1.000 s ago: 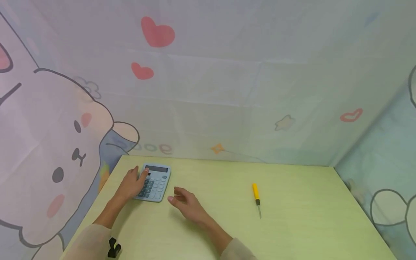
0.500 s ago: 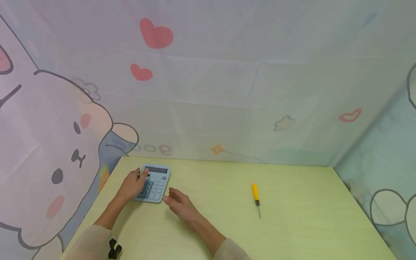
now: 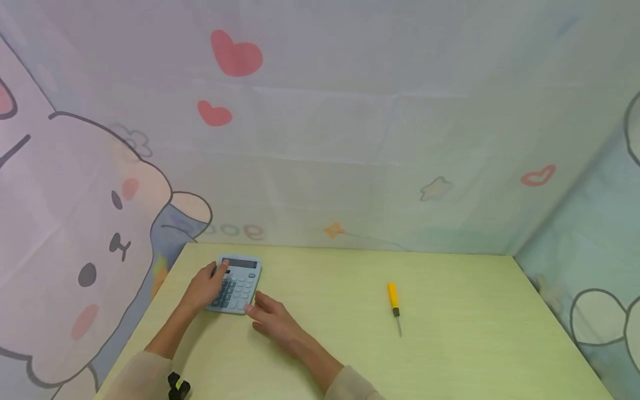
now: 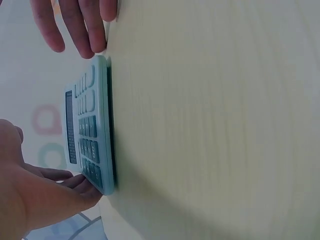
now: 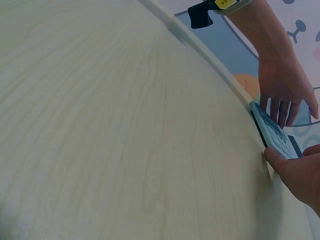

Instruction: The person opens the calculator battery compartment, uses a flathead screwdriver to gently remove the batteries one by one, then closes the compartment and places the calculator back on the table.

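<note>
A light blue calculator (image 3: 245,283) lies flat near the table's far left corner, keys and display up. My left hand (image 3: 203,288) is at its left side, thumb extended over the upper left part near the display. In the right wrist view that left hand (image 5: 282,87) has straight fingers reaching down to the calculator's edge. My right hand (image 3: 277,325) is at the lower right corner, its thumb close to the edge; whether it touches is unclear. Straight fingers of the right hand (image 4: 82,25) show beside the calculator's end in the left wrist view.
A screwdriver (image 3: 393,305) with a yellow handle lies on the light green table (image 3: 470,311), to the right of my hands. A black camera mount (image 3: 178,386) sits by the left sleeve. A printed cloth (image 3: 320,139) with a cartoon rabbit stands behind the table.
My right hand has moved left until its fingers are beside the calculator's lower right corner. The left hand and the calculator stay in place, as does the screwdriver.
</note>
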`<state>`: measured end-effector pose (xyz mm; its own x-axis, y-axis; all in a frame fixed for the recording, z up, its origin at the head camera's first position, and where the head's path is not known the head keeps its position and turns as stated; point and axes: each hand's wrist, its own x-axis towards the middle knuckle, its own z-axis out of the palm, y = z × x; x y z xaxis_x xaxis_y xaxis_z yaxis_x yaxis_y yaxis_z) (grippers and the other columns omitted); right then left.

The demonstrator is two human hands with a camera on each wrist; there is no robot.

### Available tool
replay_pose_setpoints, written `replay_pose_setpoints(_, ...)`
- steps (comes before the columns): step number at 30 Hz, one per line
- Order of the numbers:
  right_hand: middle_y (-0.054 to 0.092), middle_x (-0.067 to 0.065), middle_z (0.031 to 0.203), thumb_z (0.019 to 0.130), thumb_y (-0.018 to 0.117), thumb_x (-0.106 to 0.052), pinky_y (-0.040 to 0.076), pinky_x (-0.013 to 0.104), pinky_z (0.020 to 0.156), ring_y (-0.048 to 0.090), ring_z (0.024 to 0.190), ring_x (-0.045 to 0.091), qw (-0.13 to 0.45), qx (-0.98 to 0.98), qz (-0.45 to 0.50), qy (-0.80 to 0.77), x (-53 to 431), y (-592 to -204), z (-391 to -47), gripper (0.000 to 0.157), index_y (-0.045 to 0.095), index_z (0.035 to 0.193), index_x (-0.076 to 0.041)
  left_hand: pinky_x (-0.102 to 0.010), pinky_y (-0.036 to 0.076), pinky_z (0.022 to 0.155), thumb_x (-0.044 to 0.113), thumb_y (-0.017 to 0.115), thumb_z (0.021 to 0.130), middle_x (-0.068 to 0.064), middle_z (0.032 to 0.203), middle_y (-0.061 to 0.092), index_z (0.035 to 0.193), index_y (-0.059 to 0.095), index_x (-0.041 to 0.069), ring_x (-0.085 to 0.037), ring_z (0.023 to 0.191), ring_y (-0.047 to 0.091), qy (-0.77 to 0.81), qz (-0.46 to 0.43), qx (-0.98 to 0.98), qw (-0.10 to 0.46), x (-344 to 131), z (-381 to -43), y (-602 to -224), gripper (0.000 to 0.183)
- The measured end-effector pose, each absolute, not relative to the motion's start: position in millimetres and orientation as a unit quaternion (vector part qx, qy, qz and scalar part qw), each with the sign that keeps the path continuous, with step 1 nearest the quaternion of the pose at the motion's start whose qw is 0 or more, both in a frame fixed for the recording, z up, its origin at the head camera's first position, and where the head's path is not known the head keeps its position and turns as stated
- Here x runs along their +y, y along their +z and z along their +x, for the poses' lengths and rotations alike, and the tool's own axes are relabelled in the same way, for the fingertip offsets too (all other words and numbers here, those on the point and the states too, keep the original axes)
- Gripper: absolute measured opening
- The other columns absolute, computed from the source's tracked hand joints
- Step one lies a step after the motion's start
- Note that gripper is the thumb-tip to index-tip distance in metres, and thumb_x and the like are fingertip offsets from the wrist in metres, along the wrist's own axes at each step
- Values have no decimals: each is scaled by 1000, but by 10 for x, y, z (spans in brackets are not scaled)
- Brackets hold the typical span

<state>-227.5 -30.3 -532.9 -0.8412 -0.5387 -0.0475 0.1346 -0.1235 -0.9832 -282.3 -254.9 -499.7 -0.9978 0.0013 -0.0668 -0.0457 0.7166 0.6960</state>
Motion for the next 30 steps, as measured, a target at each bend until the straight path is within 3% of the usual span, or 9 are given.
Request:
replay_pose_setpoints(5,31,15,159,98,60,-43,39,48,109,35,144,27,247,607,-175,-735,-325,-5326,-2257,81,22,156,-1,-62,21,114,69,21,99,-32,157,19,154,13,-10,-50,144,19,409,-40,910,54,-2523,-2784,-4954,96)
replay_pose_setpoints(12,41,11,154,98,59,-46,40,44,110,44,137,16,238,625,-182,-721,-349,-5334,-2244,79,26,156,-5,-62,27,111,78,21,92,-31,157,22,154,15,-9,-50,142,25,425,-49,902,55,-2531,-2797,-4952,107)
replay_pose_setpoints(17,38,6,156,99,54,-48,35,46,112,38,141,19,228,638,-179,-714,-343,-5297,-2205,72,31,156,-10,-63,31,109,80,24,91,-31,155,27,153,19,-10,-48,140,31,440,-47,895,61,-2485,-2757,-4861,110)
replay_pose_setpoints(21,34,9,158,99,53,-49,30,50,115,32,145,25,219,630,-145,-731,-331,-5275,-2193,73,32,154,-5,-62,35,105,81,25,90,-30,151,34,151,24,-11,-46,135,37,445,-47,892,59,-2434,-2763,-4805,110)
replay_pose_setpoints(25,32,13,158,97,54,-54,32,49,114,33,144,29,201,603,-99,-765,-296,-5273,-2199,82,30,153,0,-63,30,109,83,24,89,-31,154,28,152,20,-11,-48,139,31,445,-52,891,67,-2402,-2761,-4778,113)
replay_pose_setpoints(30,34,15,156,97,55,-53,37,50,111,36,142,32,172,589,-82,-786,-244,-5310,-2216,80,34,151,2,-64,25,112,83,25,88,-31,157,22,153,15,-11,-49,142,24,455,-55,885,77,-2354,-2706,-4743,115)
